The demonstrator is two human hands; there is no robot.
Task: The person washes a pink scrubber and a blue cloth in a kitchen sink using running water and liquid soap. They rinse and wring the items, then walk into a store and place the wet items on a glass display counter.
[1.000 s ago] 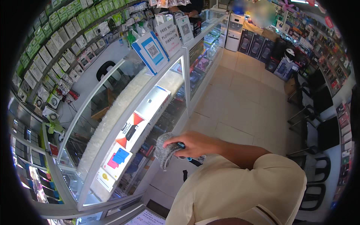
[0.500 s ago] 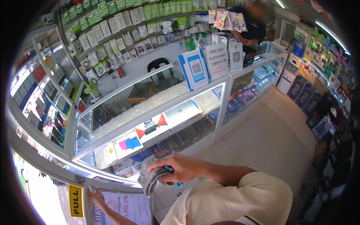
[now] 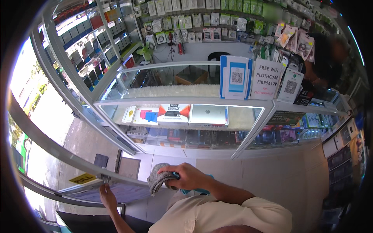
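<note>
At the lower left my left hand (image 3: 107, 195) reaches up to a metal handle (image 3: 103, 178) on a glass door (image 3: 132, 185) with a pale metal frame. Its fingers are closed on the handle, though partly hidden. A yellow pull sign (image 3: 82, 178) is fixed beside it. My right hand (image 3: 186, 176), in front of my body, grips a folded grey cloth (image 3: 157, 178). Something teal (image 3: 200, 190) shows under and between those fingers; its kind is mostly hidden by the hand.
Ahead stands a glass display counter (image 3: 182, 101) with boxed goods inside and a blue-framed code stand (image 3: 235, 77) on top. A person (image 3: 324, 58) is behind it at the right. Outside the doorway lies grey pavement (image 3: 83, 136). Packaged accessories hang on the back wall.
The door has swung, with my left hand on it, and pavement now shows through the doorway. My view has turned left. The cloth remains in my right hand.
</note>
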